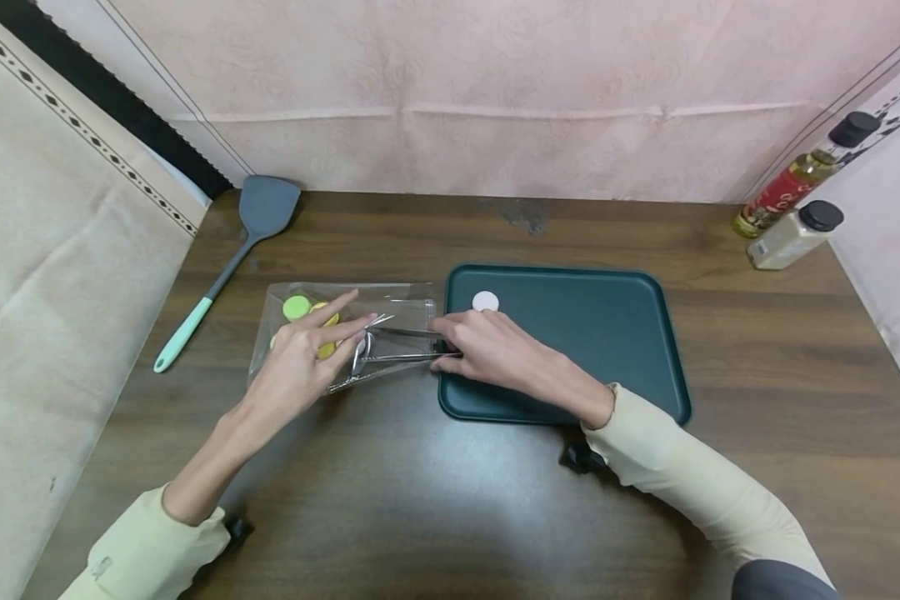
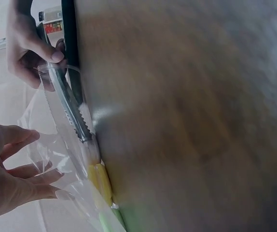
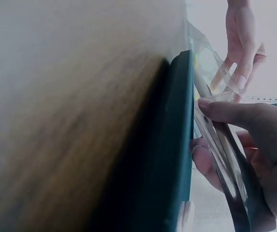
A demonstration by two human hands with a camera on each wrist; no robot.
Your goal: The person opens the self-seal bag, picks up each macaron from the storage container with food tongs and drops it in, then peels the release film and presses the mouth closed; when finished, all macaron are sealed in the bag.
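Note:
My right hand (image 1: 487, 346) grips metal tongs (image 3: 218, 159) by their arms. The tongs' serrated ends (image 2: 83, 128) reach into a clear plastic bag (image 1: 397, 298) lying left of the tray. Over the bag, my left hand (image 1: 300, 350) has its fingers spread and fairly straight, with the fingertips (image 2: 56, 176) against the film. Inside the bag are a green round piece (image 1: 296, 307) and yellow pieces (image 2: 100, 181), partly hidden by the left hand. On the dark green tray (image 1: 570, 333) sits a white round piece (image 1: 485, 301), just beyond my right hand.
At the far left lies a grey spatula (image 1: 268, 207) with a mint handle. An oil bottle (image 1: 783, 192) and a jar with a black lid (image 1: 791, 237) stand at the back right. Pale cloth (image 1: 457, 83) hangs behind the wooden table (image 1: 420, 492).

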